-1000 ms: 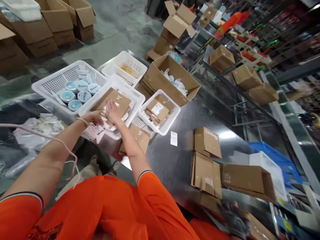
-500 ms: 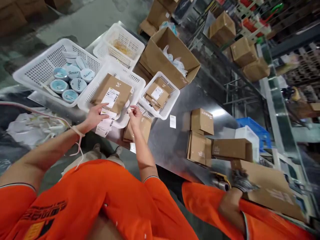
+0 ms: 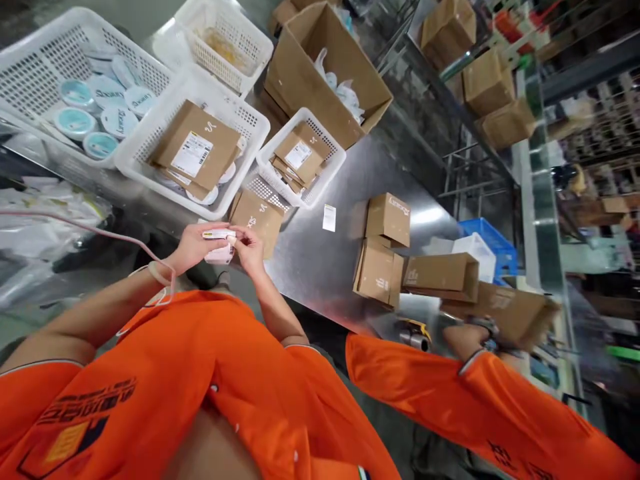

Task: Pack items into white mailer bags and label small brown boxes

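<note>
Head view: looking down over the person's orange sleeves at a steel packing table.
Left hand: the left hand [image 3: 193, 248] comes in from the left with a pale pink cable [image 3: 85, 229] looped at the wrist.
Right hand: the right hand [image 3: 249, 251] sits just beside the left, the two nearly touching.
Fingers: both sets are closed in a pinch on one object; neither hand is released, and the fingers' exact placement is partly hidden.
Held object: a small white-and-pink packet [image 3: 219, 243] lies between both hands, near the table's edge; its details are too small to tell.
Nearest: a flat kraft mailer [image 3: 256, 219] lies just beyond the hands, on a white plastic mesh basket [image 3: 265, 190].
Baskets: a white basket [image 3: 245, 123] holds a kraft box [image 3: 195, 150] with a white shipping label [image 3: 191, 154]; another [image 3: 50, 50] holds round blue-and-white tins [image 3: 95, 110]; a smaller one [image 3: 325, 160] holds kraft boxes [image 3: 300, 155].
Table: the steel table [image 3: 320, 273] carries a white paper slip [image 3: 329, 217] and kraft cartons [image 3: 385, 220].
Carton: an open cardboard carton [image 3: 310, 67] holds white plastic bags [image 3: 340, 87].
Co-worker: another person's orange sleeve [image 3: 425, 380] reaches in at right, that hand [image 3: 465, 340] on a carton [image 3: 505, 313].
</note>
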The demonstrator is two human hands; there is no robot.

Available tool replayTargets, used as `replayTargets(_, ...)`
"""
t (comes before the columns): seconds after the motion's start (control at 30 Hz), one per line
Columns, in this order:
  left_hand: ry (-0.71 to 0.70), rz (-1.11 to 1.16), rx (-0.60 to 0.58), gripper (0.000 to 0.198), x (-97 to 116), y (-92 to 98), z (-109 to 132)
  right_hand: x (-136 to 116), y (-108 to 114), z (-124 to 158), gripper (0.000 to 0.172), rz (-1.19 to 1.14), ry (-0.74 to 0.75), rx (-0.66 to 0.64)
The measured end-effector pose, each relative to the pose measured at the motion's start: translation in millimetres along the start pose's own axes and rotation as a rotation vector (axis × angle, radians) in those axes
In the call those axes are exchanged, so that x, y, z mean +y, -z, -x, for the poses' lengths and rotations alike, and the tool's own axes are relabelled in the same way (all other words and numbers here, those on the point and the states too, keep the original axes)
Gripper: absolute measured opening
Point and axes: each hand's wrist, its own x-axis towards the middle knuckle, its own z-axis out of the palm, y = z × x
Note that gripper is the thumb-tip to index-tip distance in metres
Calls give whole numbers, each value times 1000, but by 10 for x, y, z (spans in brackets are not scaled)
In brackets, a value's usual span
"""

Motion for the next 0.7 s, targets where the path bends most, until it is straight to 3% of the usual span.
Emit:
replayTargets(0.23, 1, -215, 0, 49, -227, -321, 70, 253, 364, 270, 16, 122, 74, 59)
replayTargets(0.37, 95, -205, 8, 57, -379, -457, 75, 415, 501, 504, 20, 318, 35, 61)
replayTargets(0.47, 213, -127, -73, 65, -530, -488, 53, 400, 637, 572, 15, 519, 72, 41)
replayTargets(0.57, 372, -72, -213, 62, -752, -498, 46, 344, 843, 361, 11, 661, 105, 79)
replayTargets(0.7, 600, 21, -252, 55, -1102, -586, 97, 371, 1098, -333, 11, 749, -37, 182)
